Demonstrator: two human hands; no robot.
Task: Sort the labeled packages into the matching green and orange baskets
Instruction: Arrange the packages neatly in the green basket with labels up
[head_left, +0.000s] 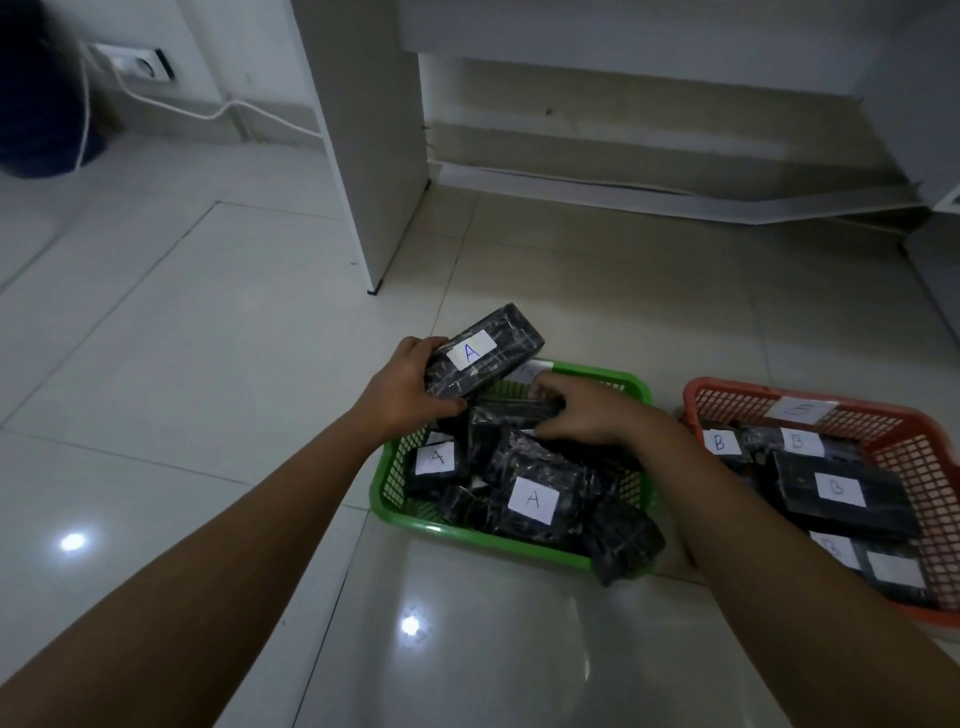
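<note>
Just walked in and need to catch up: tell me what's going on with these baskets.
A person is sorting black wrapped packages by letter on the floor. The left hand grips a package labelled A above the far edge of the green basket, which already holds several A packages. The right hand reaches into that basket and grips another black package there. The orange basket beside it holds packages labelled B.
</note>
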